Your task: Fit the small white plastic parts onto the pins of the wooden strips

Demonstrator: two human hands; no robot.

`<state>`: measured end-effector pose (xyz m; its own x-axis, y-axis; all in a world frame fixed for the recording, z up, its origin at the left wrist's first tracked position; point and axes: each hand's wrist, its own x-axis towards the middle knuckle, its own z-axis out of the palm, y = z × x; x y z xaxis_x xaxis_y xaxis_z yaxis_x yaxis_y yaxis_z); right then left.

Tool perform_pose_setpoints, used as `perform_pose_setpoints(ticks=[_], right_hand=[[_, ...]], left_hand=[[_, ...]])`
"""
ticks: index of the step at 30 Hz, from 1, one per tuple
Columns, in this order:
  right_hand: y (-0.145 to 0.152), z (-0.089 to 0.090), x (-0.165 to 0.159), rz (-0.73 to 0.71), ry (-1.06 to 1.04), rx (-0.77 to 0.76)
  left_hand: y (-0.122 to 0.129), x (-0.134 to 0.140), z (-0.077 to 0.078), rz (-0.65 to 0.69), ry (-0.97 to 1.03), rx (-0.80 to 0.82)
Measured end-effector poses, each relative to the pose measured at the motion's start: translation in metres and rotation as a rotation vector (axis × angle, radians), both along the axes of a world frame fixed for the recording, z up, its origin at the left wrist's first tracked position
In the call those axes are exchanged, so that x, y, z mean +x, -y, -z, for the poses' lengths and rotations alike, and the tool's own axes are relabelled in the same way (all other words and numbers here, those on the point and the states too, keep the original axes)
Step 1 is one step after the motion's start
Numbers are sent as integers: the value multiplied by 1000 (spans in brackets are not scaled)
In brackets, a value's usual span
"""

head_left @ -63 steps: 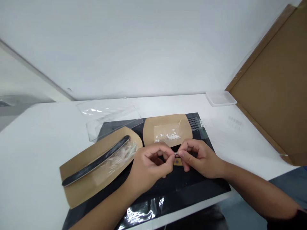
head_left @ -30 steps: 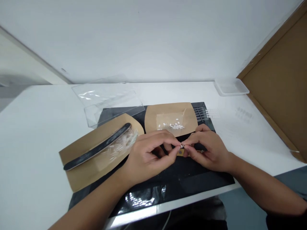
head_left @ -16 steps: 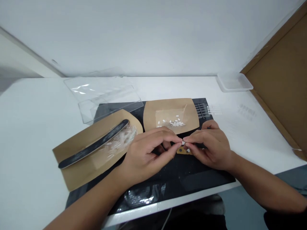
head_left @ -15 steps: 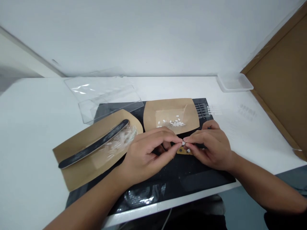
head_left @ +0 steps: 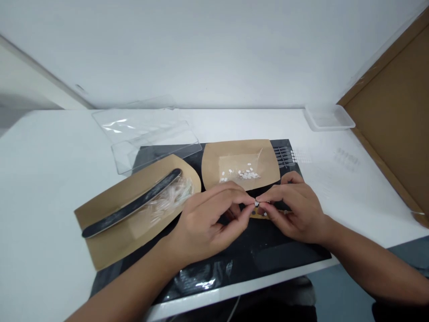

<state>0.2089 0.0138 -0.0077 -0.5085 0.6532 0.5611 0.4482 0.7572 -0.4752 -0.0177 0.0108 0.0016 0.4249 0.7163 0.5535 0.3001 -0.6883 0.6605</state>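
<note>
My left hand (head_left: 214,219) and my right hand (head_left: 295,208) meet fingertip to fingertip over the black mat (head_left: 254,250). Between their pinched thumbs and forefingers is a small white piece (head_left: 257,203), too tiny to name for certain. Just below the fingers lies a yellow strip (head_left: 258,214) with small dark and whitish spots, partly covered by my right hand. Beyond the hands stands a brown paper tray (head_left: 239,147) with several small white oval pieces (head_left: 250,174) in it.
A second paper tray (head_left: 100,250) at left holds a black nail file (head_left: 132,203) and clear slivers (head_left: 170,197). Clear plastic sheets (head_left: 144,134) lie behind it. Dark comb-like strips (head_left: 284,156) and white dots sit right of the middle tray. A clear plastic box (head_left: 328,118) and cardboard (head_left: 392,103) stand at right.
Both hands keep their pinch over the yellow strip, with the fingertips shifting slightly around the small white piece. The whole view has moved a little; the trays stay put.
</note>
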Motion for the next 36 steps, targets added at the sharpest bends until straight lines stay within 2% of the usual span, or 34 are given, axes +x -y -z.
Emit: perform_pose_setpoints(ticks=[7, 12, 18, 24, 28, 36], right_hand=[[1, -2, -3, -39, -49, -195], [3, -4, -3, -67, -86, -309], [3, -4, -4, -85, -145, -406], [4, -7, -4, -99, -174, -434], [5, -10, -5, -120, -209, -491], [6, -8, -4, -187, -344, -760]], left_hand=[[1, 3, 5, -51, -14, 32], [3, 4, 5, -53, -1, -31], [2, 5, 1, -43, 33, -76], [2, 6, -1, -25, 47, -115], [3, 5, 0, -13, 79, -175], [5, 6, 2, 7, 163, -338]])
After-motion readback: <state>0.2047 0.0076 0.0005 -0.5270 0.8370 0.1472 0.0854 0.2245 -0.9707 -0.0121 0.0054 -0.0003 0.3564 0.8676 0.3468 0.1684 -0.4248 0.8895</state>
